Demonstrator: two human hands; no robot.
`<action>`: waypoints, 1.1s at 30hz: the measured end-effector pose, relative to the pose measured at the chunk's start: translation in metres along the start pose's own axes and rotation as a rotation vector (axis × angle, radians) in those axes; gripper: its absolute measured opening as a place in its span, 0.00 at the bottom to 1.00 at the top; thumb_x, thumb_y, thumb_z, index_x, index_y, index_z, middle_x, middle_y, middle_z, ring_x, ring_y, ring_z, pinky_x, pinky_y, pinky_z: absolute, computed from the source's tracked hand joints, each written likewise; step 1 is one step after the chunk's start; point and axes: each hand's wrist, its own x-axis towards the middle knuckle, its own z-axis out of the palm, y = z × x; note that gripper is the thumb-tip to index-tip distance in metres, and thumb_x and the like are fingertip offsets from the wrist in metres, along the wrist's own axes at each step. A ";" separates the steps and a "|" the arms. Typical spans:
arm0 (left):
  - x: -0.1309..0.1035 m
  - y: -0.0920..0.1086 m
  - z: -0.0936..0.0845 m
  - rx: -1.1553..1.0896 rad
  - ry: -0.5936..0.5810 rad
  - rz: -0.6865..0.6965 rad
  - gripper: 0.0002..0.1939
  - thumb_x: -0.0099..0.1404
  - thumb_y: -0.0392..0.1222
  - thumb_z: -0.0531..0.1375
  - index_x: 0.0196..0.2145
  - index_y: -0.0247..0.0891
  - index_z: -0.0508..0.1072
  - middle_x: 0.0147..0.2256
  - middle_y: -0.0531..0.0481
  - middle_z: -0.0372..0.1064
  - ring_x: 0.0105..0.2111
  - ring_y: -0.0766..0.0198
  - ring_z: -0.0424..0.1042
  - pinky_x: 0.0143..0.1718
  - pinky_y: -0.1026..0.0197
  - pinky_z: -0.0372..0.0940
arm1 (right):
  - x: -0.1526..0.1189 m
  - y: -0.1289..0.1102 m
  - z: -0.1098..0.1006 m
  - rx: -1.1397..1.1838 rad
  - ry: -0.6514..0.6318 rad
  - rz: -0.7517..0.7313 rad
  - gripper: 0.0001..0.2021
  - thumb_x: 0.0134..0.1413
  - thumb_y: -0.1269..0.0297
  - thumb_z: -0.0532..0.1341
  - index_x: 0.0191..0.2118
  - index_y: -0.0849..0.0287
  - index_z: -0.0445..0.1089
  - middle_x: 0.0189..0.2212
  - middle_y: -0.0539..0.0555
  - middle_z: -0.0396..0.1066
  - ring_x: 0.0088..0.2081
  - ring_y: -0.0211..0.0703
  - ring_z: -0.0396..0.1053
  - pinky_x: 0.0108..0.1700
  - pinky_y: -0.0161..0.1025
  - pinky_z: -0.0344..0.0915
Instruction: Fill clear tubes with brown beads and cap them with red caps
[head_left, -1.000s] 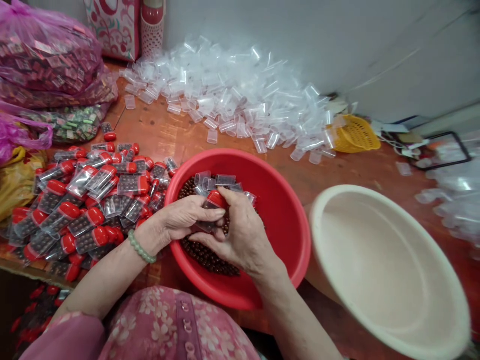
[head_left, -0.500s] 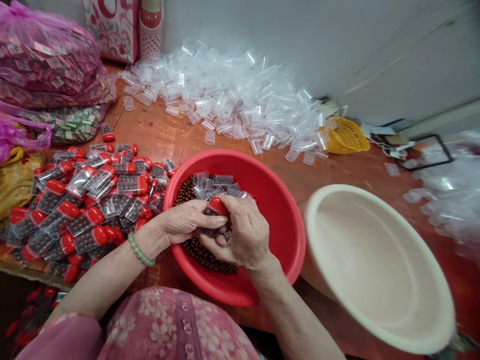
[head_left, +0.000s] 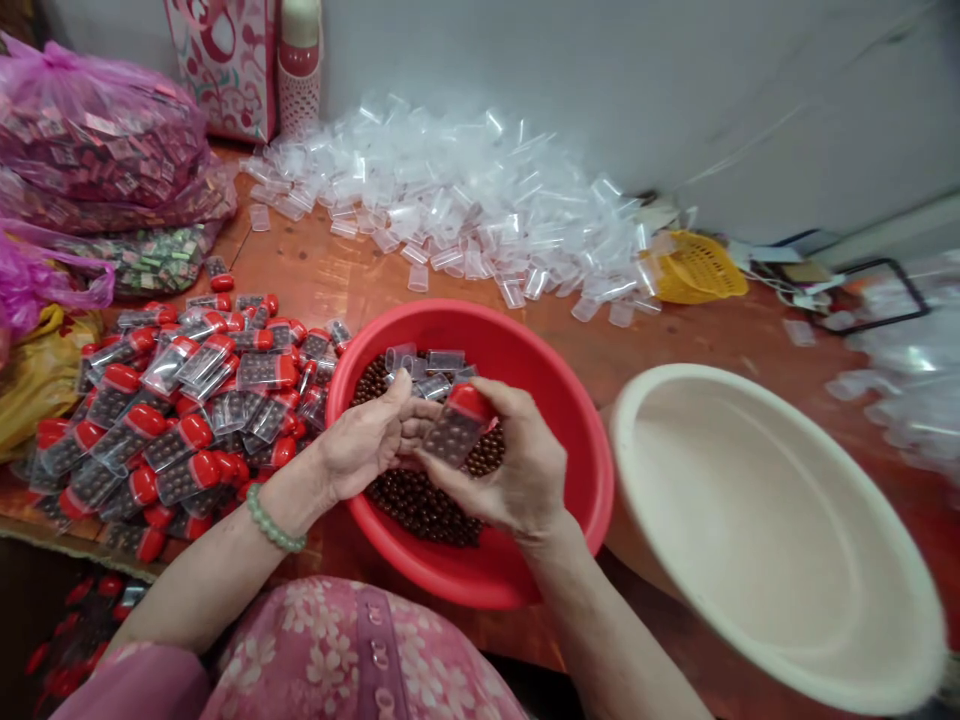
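Over the red basin (head_left: 574,430), my right hand (head_left: 525,465) grips a clear plastic container with a red cap (head_left: 456,428), filled with dark brown balls. My left hand (head_left: 375,435) is beside it with the thumb raised and fingers stretched out toward the container's lower end; whether the fingertips touch it I cannot tell. Loose dark brown balls (head_left: 420,508) lie in the left part of the basin, with several clear empty containers (head_left: 445,362) on top. To the left is a heap of filled, red-capped containers (head_left: 180,440).
A large pile of clear empty containers (head_left: 465,210) lies along the wall. The cream basin (head_left: 757,520) stands at right, a yellow basket (head_left: 694,268) behind it. Pink bags (head_left: 97,140) of small packets, a patterned bag (head_left: 225,65) and a flask (head_left: 300,70) stand back left.
Both hands were closed together around the red-capped container. Now my left hand has opened and drawn slightly left, while my right hand holds the container a little farther right, its side exposed.
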 end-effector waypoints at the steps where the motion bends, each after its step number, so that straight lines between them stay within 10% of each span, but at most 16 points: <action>1: 0.000 0.000 0.001 0.019 -0.036 -0.037 0.36 0.67 0.68 0.46 0.38 0.32 0.77 0.32 0.45 0.76 0.30 0.66 0.73 0.38 0.63 0.64 | -0.001 0.000 0.001 -0.006 0.011 0.019 0.34 0.46 0.59 0.67 0.59 0.59 0.57 0.43 0.62 0.70 0.42 0.54 0.72 0.42 0.50 0.72; 18: 0.016 -0.013 0.033 0.036 0.380 0.184 0.19 0.68 0.50 0.54 0.27 0.35 0.72 0.20 0.54 0.67 0.19 0.71 0.64 0.24 0.68 0.61 | 0.005 -0.002 0.010 -0.051 0.025 -0.147 0.32 0.50 0.60 0.65 0.59 0.65 0.58 0.42 0.64 0.73 0.42 0.52 0.73 0.41 0.48 0.72; 33: 0.018 -0.026 0.029 0.220 0.427 0.247 0.21 0.65 0.54 0.52 0.22 0.36 0.68 0.17 0.54 0.64 0.17 0.69 0.61 0.20 0.67 0.59 | 0.000 -0.006 0.013 -0.091 0.029 -0.168 0.29 0.53 0.60 0.61 0.59 0.64 0.57 0.39 0.62 0.74 0.39 0.51 0.74 0.40 0.48 0.72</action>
